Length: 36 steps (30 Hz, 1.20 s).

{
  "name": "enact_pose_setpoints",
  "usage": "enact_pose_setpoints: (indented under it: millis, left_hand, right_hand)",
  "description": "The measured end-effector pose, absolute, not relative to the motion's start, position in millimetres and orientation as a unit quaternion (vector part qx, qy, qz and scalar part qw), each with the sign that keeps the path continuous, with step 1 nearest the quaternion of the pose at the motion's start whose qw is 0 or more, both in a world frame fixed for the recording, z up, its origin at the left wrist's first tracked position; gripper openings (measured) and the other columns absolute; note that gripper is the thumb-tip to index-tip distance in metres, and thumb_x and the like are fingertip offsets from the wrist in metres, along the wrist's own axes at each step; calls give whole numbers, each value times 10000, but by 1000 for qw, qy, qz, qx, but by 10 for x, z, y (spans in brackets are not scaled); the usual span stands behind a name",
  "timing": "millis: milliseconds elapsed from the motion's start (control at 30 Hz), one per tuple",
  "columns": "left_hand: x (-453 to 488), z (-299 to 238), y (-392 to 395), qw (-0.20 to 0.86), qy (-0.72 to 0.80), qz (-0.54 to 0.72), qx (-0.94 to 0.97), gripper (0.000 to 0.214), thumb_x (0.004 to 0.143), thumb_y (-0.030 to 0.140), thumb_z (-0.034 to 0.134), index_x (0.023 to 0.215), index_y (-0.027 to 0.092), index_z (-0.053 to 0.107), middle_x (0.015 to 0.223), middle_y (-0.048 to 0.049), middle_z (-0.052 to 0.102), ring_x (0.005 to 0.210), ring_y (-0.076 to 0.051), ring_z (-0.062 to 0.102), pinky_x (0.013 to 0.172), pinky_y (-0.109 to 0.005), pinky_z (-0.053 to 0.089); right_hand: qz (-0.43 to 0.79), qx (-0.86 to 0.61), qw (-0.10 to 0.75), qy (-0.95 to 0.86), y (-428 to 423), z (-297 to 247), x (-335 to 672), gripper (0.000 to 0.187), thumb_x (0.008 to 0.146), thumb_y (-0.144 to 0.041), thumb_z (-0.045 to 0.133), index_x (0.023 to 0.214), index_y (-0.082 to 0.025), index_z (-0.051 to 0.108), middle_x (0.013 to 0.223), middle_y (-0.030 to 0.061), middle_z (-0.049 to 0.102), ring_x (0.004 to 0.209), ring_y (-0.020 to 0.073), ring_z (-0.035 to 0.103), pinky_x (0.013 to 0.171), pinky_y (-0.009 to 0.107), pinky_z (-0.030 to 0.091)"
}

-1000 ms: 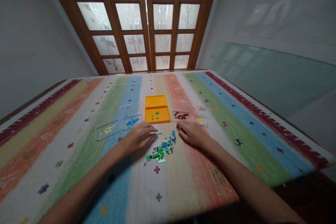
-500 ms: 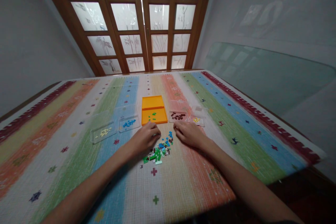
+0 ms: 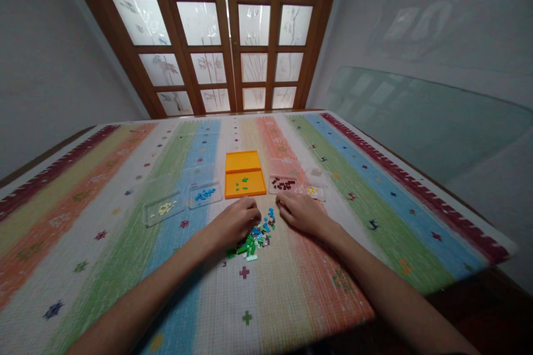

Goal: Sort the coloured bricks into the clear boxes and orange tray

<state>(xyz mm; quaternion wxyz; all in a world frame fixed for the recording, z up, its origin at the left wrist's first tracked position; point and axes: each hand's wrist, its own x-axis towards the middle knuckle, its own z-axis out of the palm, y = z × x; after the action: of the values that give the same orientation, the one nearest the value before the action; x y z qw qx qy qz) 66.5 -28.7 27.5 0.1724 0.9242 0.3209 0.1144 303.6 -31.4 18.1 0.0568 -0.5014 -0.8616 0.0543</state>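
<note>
Toward the table's near edge [image 3: 316, 328], I'm holding left hand [image 3: 238, 218] and right hand [image 3: 300, 213] half-curled, any grip hidden, around small bricks [image 3: 251, 245] that seem light, stiff, best side-pinched.

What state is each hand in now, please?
Left hand: curled at the brick pile; can't tell if holding.
Right hand: curled on the tablecloth; can't tell if holding.

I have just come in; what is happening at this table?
A person has two bare hands around a loose pile of small mixed-colour pieces on a striped cloth. The left hand is at the pile's far-left side; whether it grips a piece is hidden. The right hand rests to the pile's right. Beyond them, an open orange box holds a few green pieces, with clear trays of sorted colours on both sides.
</note>
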Motion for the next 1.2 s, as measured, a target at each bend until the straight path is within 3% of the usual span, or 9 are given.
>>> enact_pose_setpoints:
  millis: [367, 767, 1200]
  left_hand:
    - [639, 349, -316, 199, 330, 103, 917, 100, 919, 127, 503, 916, 175, 592, 970, -69, 597, 881, -190, 558, 792, -294, 466]
    - [628, 364, -325, 136, 301, 93, 939, 118, 941, 126, 455, 912, 176, 557, 954, -80, 602, 863, -210, 547, 792, -334, 465]
    - [-395, 622, 159, 90, 419, 184, 885, 142, 963, 285, 446, 909, 203, 549, 943, -58, 587, 934, -229, 550, 882, -394, 466]
  right_hand:
    - [45, -501, 52, -863, -319, 179, 3042, 195, 959, -158, 444, 1050, -150, 616, 1046, 114, 701, 912, 213, 627, 752, 294, 381]
    - [49, -491, 63, -867, -302, 157, 3061, 192, 958, -161, 428, 1029, -156, 607, 1019, 108, 695, 877, 203, 614, 752, 296, 382]
    - [42, -493, 61, -867, -306, 163, 3062, 175, 978, -181, 415, 985, -165, 589, 973, 96, 689, 811, 190, 597, 703, 293, 337]
